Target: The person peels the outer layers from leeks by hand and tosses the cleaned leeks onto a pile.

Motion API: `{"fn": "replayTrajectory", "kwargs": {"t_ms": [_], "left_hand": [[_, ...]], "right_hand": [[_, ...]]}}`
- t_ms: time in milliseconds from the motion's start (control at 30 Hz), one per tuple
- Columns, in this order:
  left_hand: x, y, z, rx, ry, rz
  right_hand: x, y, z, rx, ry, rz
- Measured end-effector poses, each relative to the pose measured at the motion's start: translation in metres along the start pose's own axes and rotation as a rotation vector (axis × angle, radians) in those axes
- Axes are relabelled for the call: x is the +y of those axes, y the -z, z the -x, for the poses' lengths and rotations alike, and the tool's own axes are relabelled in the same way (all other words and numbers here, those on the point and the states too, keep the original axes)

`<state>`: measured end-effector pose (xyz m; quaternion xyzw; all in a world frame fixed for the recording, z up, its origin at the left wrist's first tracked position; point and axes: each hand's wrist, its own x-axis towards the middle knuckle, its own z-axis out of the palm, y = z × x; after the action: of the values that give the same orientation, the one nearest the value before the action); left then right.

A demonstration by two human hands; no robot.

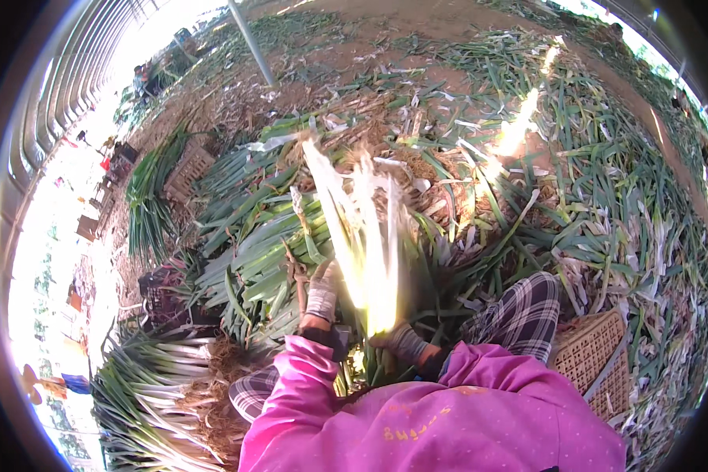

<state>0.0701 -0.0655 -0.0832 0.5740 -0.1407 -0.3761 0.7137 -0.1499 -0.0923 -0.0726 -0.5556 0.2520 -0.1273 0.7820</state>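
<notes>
Heaps of cut green onions (252, 236) crowd the ground ahead and to the left, and trimmed leaves (606, 197) litter the soil to the right, so the only bare earth shows far ahead near a slanting metal pole (252, 43). A woven basket (598, 358) sits just beside the person's right knee, and another bundle of onions (145, 385) lies low on the left, hemming in the lap on both sides. The left hand (321, 295), in a grey knit glove, is closed around the lower part of a bunch of long stalks (362, 236); the right hand (401, 340), gloved alike, grips the same bunch nearer its base. The bunch stands nearly upright between the knees, in front of the pink sleeves (307, 377). Its stalks are pale, white to yellow-green, and glare in sunlight so strongly that surface detail is washed out; the tips fan slightly apart at the top.
</notes>
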Motion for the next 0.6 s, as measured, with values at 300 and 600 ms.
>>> {"fn": "replayTrajectory", "kwargs": {"t_ms": [300, 600], "left_hand": [[0.071, -0.116, 0.083, -0.226, -0.441, -0.216], [0.108, -0.122, 0.116, -0.301, -0.284, -0.466]], "right_hand": [[0.007, -0.026, 0.0, 0.264, 0.122, 1.204], [-0.139, 0.029, 0.038, 0.624, 0.948, 1.008]]}}
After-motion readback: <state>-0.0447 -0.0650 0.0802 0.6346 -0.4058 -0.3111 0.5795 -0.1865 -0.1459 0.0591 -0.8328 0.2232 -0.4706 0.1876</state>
